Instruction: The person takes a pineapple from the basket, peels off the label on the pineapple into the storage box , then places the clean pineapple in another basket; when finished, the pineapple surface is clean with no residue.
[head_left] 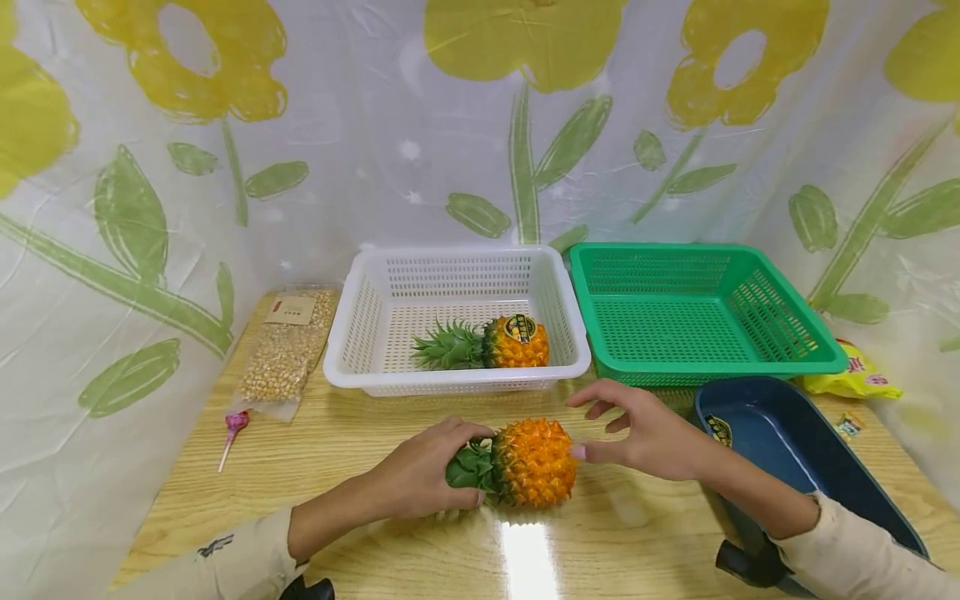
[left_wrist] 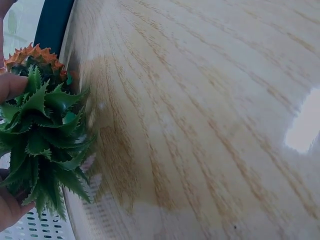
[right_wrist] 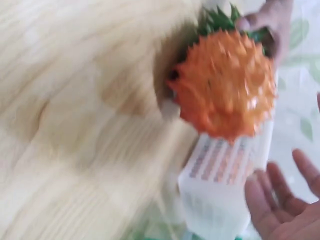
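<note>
Head view down over the table (head_left: 360,467); both wrist views close on the same pineapple (head_left: 534,463), from opposite ends.

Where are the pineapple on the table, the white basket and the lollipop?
pineapple (head_left: 534,463), head view, orange body.
white basket (head_left: 453,381), head view, front rim.
lollipop (head_left: 236,421), head view, pink head.

A makeshift staged tabletop set: a wooden table (head_left: 360,450) walled in by flower-printed plastic sheeting (head_left: 150,167), with sorting baskets (head_left: 450,275)

Bright, even light throws white glare on the glossy pale wooden tabletop (head_left: 525,550) (right-wrist view motion-blurred, head-view edges bowed).
</note>
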